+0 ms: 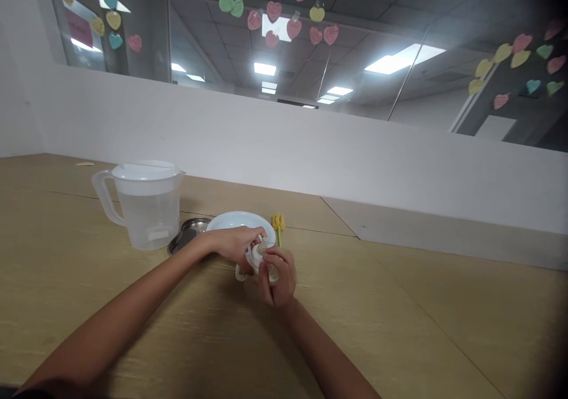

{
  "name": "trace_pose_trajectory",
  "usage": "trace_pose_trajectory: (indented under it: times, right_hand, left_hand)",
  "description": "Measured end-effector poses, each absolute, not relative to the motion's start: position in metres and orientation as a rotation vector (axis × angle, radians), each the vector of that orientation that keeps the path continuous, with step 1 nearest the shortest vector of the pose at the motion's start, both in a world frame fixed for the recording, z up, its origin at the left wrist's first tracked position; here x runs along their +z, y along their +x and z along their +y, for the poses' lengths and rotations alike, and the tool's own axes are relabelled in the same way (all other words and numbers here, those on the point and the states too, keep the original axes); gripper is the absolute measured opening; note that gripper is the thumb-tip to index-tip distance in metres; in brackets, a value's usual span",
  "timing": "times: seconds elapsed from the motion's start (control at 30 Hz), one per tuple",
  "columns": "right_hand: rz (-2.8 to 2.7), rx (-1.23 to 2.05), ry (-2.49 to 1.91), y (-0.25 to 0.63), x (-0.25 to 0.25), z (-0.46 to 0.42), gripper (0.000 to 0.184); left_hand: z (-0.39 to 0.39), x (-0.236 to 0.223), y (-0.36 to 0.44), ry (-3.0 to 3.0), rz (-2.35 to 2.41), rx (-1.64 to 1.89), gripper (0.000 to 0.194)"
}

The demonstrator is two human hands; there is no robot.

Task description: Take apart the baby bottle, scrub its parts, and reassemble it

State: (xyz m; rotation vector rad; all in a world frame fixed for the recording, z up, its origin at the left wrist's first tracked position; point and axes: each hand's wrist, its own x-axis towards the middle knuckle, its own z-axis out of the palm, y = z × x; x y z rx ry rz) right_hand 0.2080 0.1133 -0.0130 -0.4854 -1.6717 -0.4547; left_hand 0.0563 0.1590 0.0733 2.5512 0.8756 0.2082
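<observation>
A baby bottle point(256, 256) with a white collar, a clear teat and a pale side handle is between my two hands, tilted. My left hand point(235, 246) is wrapped around it from the left, its thumb up near the teat. From the right, my right hand point(279, 274) closes its fingers on the bottle's collar side. Much of the bottle's body is hidden by my fingers. Just behind my hands is a white round dish point(239, 218), partly covered by my left hand. A yellow sponge brush point(278, 221) with a green handle lies at the dish's right side.
A clear plastic jug point(151, 215) with a white lid stands at the left on the wooden table point(390, 322). A kidney-shaped metal tray point(190, 233) sits between the jug and the dish. Behind the table rise a white wall point(248, 144) and a window with heart-shaped notes.
</observation>
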Motion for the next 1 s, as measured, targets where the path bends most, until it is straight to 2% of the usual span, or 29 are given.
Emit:
trace_pose_trajectory:
  times: [0.17, 0.33, 0.5, 0.8, 1.0]
  right_hand:
    - [-1.807, -0.567, -0.491, 0.205, -0.01, 0.11, 0.022]
    - [-1.624, -0.304, -0.637, 0.205, -0.009, 0.115, 0.025]
    - [-1.659, -0.026, -0.736, 0.206, -0.013, 0.122, 0.026]
    - [-1.742, 0.114, -0.738, 0.214, -0.019, 0.127, 0.039]
    - [-1.707, 0.008, -0.805, 0.212, -0.017, 0.128, 0.043]
  left_hand:
    - [0.158, 0.075, 0.057, 2.584, 0.952, 0.132, 0.044]
    - [0.158, 0.075, 0.058, 2.583, 0.931, 0.17, 0.041]
    - [0.162, 0.071, 0.057, 2.55, 0.899, 0.181, 0.048]
    - [0.162, 0.073, 0.057, 2.549, 0.867, 0.174, 0.061]
    - [0.164, 0.072, 0.055, 2.539, 0.807, 0.197, 0.083]
